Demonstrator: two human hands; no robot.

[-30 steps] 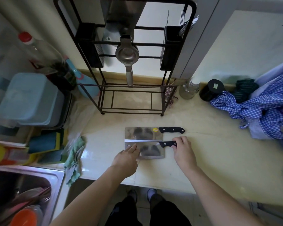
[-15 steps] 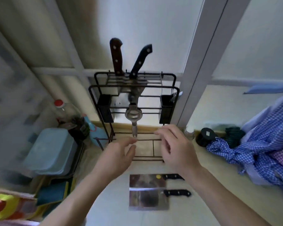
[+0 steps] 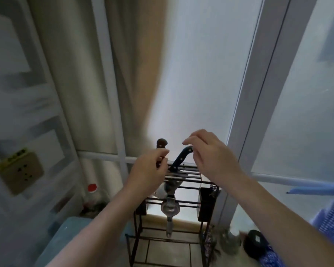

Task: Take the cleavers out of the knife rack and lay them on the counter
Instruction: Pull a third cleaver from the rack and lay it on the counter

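The black wire knife rack (image 3: 189,177) stands at the back of the counter, and two knives stick up out of its top. My left hand (image 3: 148,168) has its thumb and fingers closed around the brown handle (image 3: 161,143) of the left knife. The other knife's black handle (image 3: 182,157) leans to the right. My right hand (image 3: 210,157) hovers just above and right of its tip with fingers curled and apart, holding nothing. Both blades are hidden inside the rack.
A metal squeezer (image 3: 170,209) hangs on the rack's front, and a black holder (image 3: 207,203) sits on its right side. A red-capped bottle (image 3: 92,187) and a blue container (image 3: 66,237) are left of it. A glass jar (image 3: 229,241), a black jar (image 3: 255,245) and checked cloth (image 3: 332,228) lie right.
My view has tilted up, so the two cleavers lying on the counter are out of sight. Both hands rose to the rack's top, and the left closed on the brown handle.
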